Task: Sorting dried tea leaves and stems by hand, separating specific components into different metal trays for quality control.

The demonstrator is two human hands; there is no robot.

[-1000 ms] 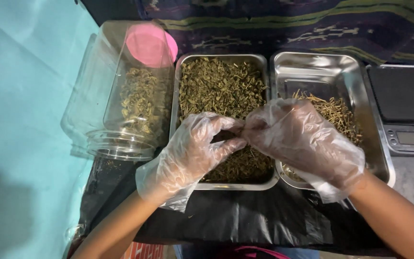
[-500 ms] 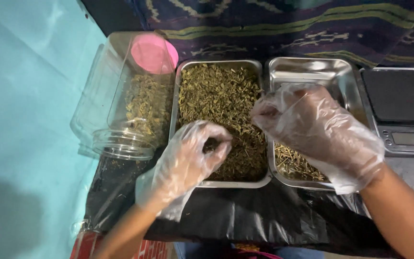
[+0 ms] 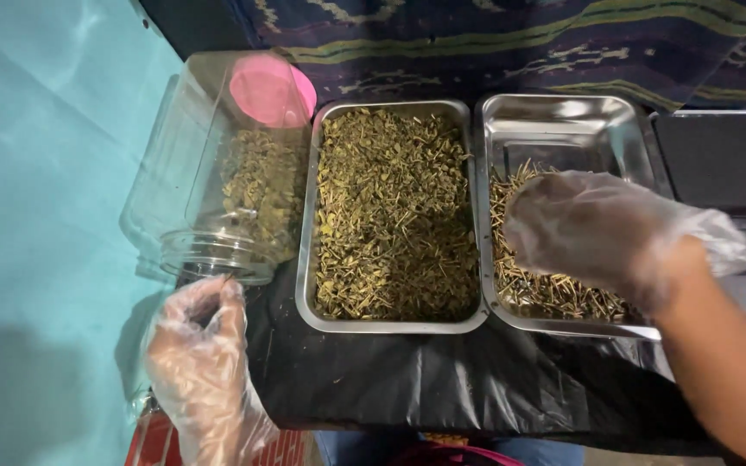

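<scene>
Two gloved hands are working apart, one at each side of the trays.
Left hand (image 3: 205, 362) is pinching a thin sliver beside the jar (image 3: 226, 173) mouth; right hand (image 3: 597, 229), fingers loosely curled, is hovering over the right tray (image 3: 563, 121).

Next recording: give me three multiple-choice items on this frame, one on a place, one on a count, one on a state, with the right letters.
1. Where is the left hand?
A. over the scale
B. at the mouth of the clear jar
C. inside the middle tray

2. How many steel trays stand side by side?
A. one
B. two
C. four

3. How does the clear jar lie?
A. on its side, partly filled
B. upright and capped
C. upside down, empty

Key:
1 B, its gloved fingers sit just below the jar's opening.
2 B, a full middle tray and a part-filled right tray beneath the right hand.
3 A, its pink base points away and dried bits lie along its lower wall.
</scene>
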